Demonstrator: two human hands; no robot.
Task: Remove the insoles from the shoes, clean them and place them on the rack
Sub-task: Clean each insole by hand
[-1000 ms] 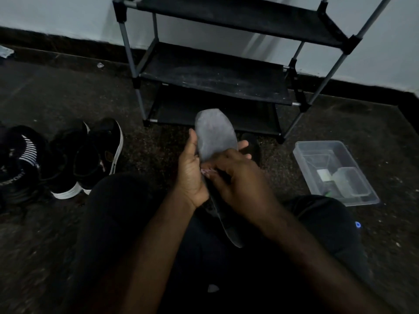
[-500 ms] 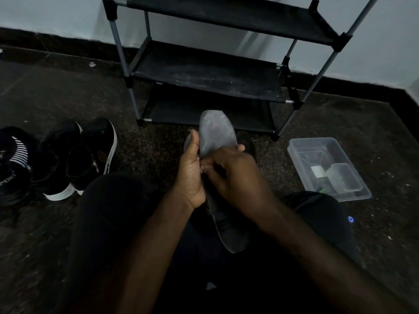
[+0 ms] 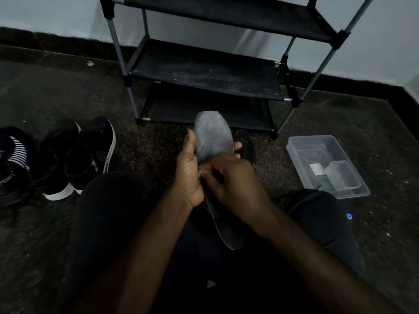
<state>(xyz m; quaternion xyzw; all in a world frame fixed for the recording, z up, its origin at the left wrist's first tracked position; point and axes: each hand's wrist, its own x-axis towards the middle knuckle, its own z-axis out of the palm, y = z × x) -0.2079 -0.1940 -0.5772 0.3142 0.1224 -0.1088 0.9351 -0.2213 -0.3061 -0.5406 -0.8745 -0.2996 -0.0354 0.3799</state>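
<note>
The left hand [image 3: 188, 175] is gripping the grey insole [image 3: 213, 137] over the lap, toe end pointing away towards the shoe rack [image 3: 204, 71]. The right hand [image 3: 231, 180] is pinching its middle with curled fingers.

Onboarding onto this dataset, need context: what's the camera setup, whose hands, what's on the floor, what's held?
No machine here: a person seated on the dark speckled floor works with bare hands. The single picture comes from a wide-angle camera worn on the head, looking forward and down. The left hand holds a flat grey insole, thumb along its left edge; the right hand pinches its middle. Ahead stands a black-shelved metal shoe rack. To the left lie black shoes with white soles; another black shoe sits behind the insole. To the right is a clear plastic box with small containers inside.
</note>
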